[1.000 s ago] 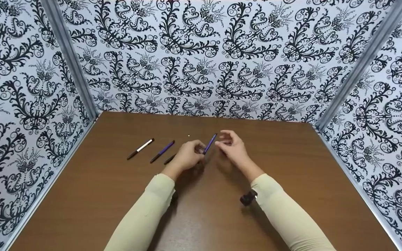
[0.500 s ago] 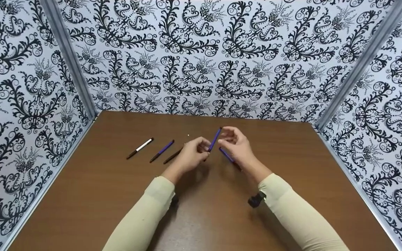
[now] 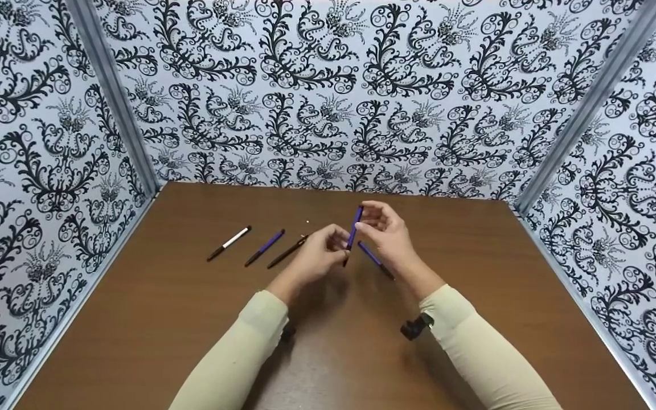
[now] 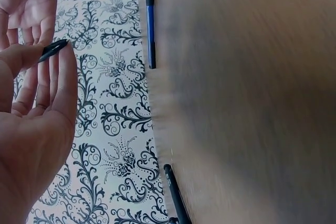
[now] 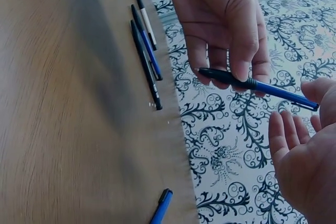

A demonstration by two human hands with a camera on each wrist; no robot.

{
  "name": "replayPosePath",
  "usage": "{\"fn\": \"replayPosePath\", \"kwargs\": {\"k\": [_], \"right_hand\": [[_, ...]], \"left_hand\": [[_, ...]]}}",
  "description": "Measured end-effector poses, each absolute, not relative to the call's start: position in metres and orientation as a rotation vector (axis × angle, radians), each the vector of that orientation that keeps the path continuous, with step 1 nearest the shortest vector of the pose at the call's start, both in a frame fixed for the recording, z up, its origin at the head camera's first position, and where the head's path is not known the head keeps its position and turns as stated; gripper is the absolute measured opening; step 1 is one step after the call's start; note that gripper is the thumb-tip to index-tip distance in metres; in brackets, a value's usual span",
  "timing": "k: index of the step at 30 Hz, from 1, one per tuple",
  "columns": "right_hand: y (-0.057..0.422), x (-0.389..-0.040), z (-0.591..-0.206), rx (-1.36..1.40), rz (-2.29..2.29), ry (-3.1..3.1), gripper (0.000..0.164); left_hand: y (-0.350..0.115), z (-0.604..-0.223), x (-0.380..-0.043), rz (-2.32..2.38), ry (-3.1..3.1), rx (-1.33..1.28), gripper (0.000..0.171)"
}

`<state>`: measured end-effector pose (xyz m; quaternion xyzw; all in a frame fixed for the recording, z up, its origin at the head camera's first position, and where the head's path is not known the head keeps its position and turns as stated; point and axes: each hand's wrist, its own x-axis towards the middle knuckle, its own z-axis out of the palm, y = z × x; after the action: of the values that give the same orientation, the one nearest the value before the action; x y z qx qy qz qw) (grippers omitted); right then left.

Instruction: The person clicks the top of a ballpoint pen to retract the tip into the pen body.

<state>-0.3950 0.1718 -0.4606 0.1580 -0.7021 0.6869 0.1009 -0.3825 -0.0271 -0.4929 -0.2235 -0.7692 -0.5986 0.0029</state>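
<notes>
Raised over the table, a blue pen point(image 3: 353, 230) with a black grip stands tilted between the two hands. My left hand point(image 3: 322, 250) pinches its black lower part between thumb and fingers; the right wrist view shows this left hand point(image 5: 226, 30) with the pen's tip end point(image 5: 223, 75). At the upper, clip end my right hand point(image 3: 388, 230) holds the pen lightly, thumb at the barrel and index finger by the top. Below the right hand a second blue pen point(image 3: 374, 259) lies on the table. To the left of my left hand lies a black pen point(image 3: 287, 252).
Further left on the brown table point(image 3: 328, 353) lie another blue pen point(image 3: 265, 247) and a white-and-black pen point(image 3: 229, 243), slanted roughly parallel. A tiny white speck point(image 3: 307, 221) shows behind the left hand. Patterned panels point(image 3: 328, 114) enclose the table's back and sides.
My left hand has moved right and swung the pen more upright. My right hand has shifted right and away, then its thumb has come onto the pen. The second blue pen has come into sight.
</notes>
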Motion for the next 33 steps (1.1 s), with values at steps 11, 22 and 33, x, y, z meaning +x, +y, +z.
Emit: {"fn": "replayPosePath", "kwargs": {"k": [11, 22, 33], "right_hand": [[0.169, -0.394, -0.457, 0.52, 2.114, -2.01, 0.047], [0.17, -0.394, -0.455, 0.606, 2.03, -2.003, 0.048], [0.172, -0.394, -0.455, 0.661, 1.924, -2.038, 0.045]], "left_hand": [[-0.022, -0.492, -0.379, -2.014, -2.361, -0.706, 0.023], [-0.017, -0.495, -0.38, -2.054, -2.317, -0.716, 0.023], [-0.015, -0.496, -0.38, -2.102, -2.284, -0.738, 0.023]]}}
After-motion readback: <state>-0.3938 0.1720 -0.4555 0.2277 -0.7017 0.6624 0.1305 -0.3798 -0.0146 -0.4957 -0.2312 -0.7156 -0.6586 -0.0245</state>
